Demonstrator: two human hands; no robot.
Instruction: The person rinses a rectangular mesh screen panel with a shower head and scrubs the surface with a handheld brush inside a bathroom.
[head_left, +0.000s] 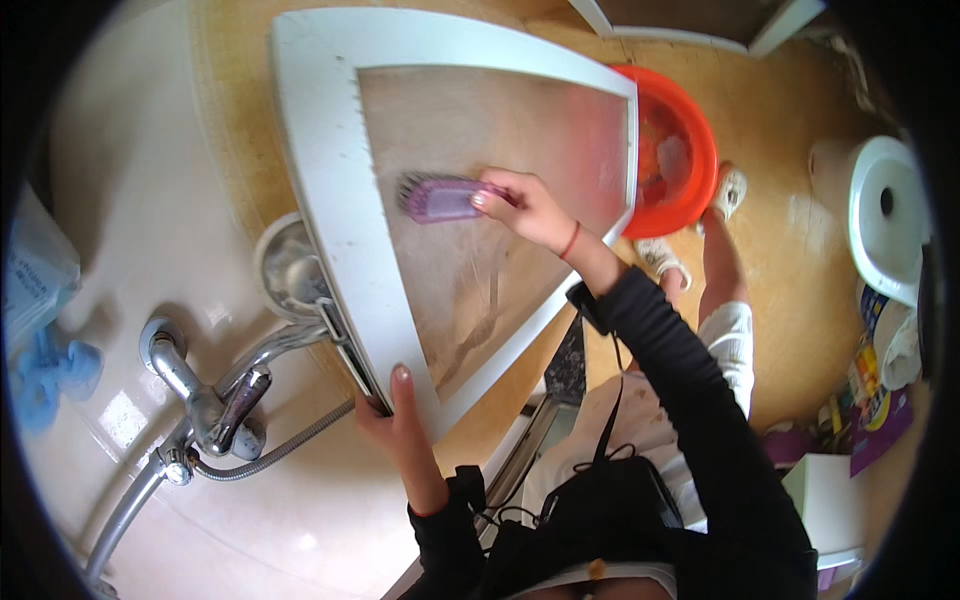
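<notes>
A white-framed panel with a mesh or clear sheet, its frame (330, 150) tilted upright before me, spans the middle of the view. At its lower left corner my left hand (401, 424) grips the frame, thumb on the front face. My right hand (529, 206) holds a purple scrubbing brush (450, 200) by its handle, over the sheet near the left frame bar. The brush bristles are blurred. Wet-looking streaks show on the lower part of the sheet.
Behind the panel's right edge stands a red plastic basin (701, 150) on the floor. A chrome mixer tap (206, 412) with a hose projects from the wall at left, beside a round metal bowl (289, 266). A white toilet or basin (862, 225) and a white cabinet (829, 502) are at right.
</notes>
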